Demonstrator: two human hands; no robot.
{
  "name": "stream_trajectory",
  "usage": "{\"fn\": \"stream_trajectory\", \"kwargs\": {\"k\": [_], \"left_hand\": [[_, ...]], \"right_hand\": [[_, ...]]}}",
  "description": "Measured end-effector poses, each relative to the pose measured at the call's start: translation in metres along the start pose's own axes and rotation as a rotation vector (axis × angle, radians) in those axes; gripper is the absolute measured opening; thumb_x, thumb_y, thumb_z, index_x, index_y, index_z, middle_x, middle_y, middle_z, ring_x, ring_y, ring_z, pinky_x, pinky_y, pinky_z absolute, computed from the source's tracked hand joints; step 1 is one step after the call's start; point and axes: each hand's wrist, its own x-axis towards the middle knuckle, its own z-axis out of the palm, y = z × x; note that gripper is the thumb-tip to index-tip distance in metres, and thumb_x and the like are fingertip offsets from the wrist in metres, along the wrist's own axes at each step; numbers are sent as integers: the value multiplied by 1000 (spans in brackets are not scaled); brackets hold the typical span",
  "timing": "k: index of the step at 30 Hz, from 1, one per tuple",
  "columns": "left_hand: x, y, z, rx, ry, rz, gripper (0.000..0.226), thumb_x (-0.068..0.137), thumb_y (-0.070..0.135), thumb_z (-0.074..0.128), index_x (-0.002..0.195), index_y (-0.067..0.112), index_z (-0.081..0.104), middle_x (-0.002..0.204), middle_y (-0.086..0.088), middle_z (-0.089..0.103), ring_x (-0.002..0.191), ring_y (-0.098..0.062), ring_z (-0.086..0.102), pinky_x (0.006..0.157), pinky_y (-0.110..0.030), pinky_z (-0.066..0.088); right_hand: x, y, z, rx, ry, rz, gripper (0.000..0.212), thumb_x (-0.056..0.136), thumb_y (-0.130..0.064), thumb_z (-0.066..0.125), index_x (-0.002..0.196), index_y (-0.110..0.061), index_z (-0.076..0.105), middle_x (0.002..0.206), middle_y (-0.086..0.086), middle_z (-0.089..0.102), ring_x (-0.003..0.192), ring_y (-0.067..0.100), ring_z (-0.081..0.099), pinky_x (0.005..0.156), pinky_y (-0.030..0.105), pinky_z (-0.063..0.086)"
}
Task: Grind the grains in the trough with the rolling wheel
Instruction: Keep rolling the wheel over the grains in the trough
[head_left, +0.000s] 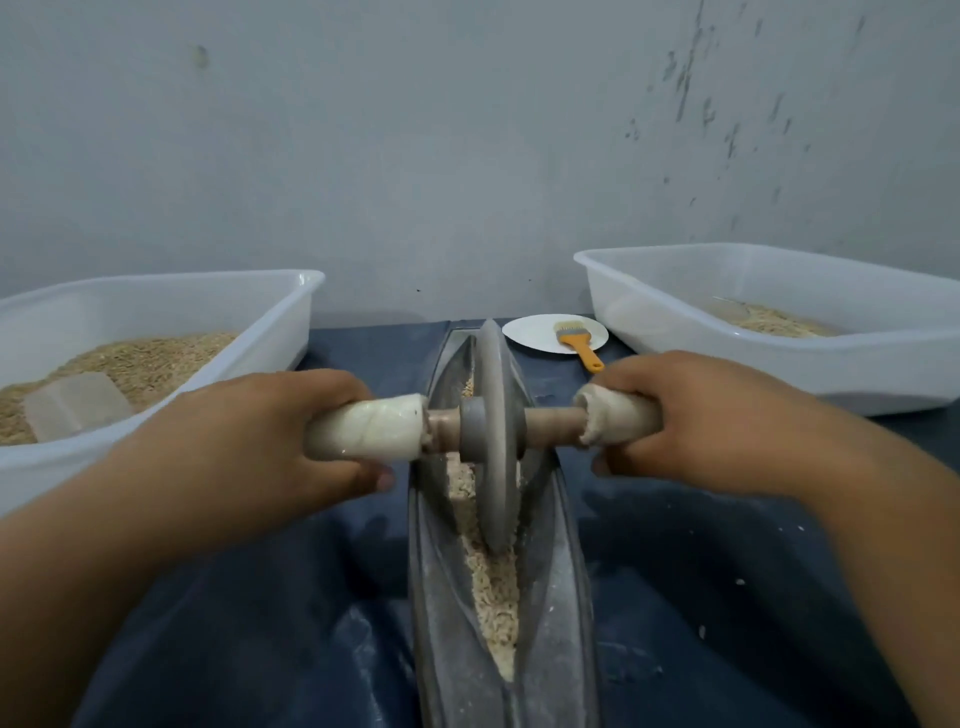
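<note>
We see a dim, flat, bluish light with no clear source and only faint shadows. Our wide lens bows the left tub (156, 332) and right tub (779, 312) outward. Both forearms at the edges look soft and blurred. No glare shows.

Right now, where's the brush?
In the head view, the orange-handled brush lies on the white plate at the far end of the trough, just left of the right-hand bin, beyond the right hand.

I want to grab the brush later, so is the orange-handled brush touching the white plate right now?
Touching. The head view shows the brush lying on the white plate, bristles over its middle, handle sticking out past its near rim.
</note>
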Motion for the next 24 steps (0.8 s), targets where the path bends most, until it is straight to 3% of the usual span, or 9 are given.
{"fn": "stream_trajectory", "kwargs": {"k": [2,4,7,9,11,13,18,21,24], "left_hand": [[7,2,11,61,49,-23,39,63,63,72,94,48,54,79,18,61,77,-6,57,67,-32,46],[9,4,15,95,53,-41,38,68,54,77,97,45,55,82,16,61,79,-9,56,68,-32,44],[2,-1,4,80,16,-39,42,56,67,69,91,50,53,72,21,60,70,0,54,63,-30,45],[-4,-2,-6,93,-7,5,48,48,79,53,89,53,52,75,28,60,62,2,54,56,-27,45],[-6,-2,-10,94,-7,32,48,48,80,49,88,54,53,81,36,57,60,3,55,52,-25,44],[-3,0,-5,89,16,13,45,51,77,53,88,52,54,79,32,59,62,2,54,55,-26,44],[8,10,13,122,95,-47,26,71,55,69,86,40,54,74,16,57,71,-10,52,59,-29,36],[1,7,3,123,40,-52,34,64,64,66,87,44,53,72,18,59,67,-2,51,56,-26,37],[-11,6,-11,133,-6,3,44,52,78,48,87,52,52,81,33,57,61,1,53,55,-28,46]], "right_hand": [[11,-4,11,-114,179,-31,30,73,-45,79,98,-41,62,88,-16,61,85,11,57,67,32,44],[15,-6,15,-160,221,-35,32,77,-45,77,104,-38,62,95,-15,62,92,15,57,70,31,42],[5,2,3,-81,14,9,27,72,-50,77,90,-37,60,79,-13,63,74,8,60,65,32,47],[-6,7,-8,25,-175,12,37,62,-60,75,89,-39,61,76,-15,64,64,5,60,59,29,47],[-11,8,-15,72,-245,-8,48,56,-67,71,93,-39,62,76,-15,64,62,3,59,58,27,44],[-7,7,-11,68,-186,-14,39,62,-61,75,91,-39,62,75,-15,63,62,3,59,59,28,44],[12,0,14,-94,163,-24,24,78,-49,74,92,-41,57,82,-14,62,78,7,55,64,29,41],[3,3,3,-20,24,-3,22,74,-51,75,86,-42,59,76,-15,61,71,5,57,61,29,43],[-15,7,-15,70,-216,-22,47,58,-67,69,99,-45,63,80,-17,64,66,4,61,61,31,49]]}}
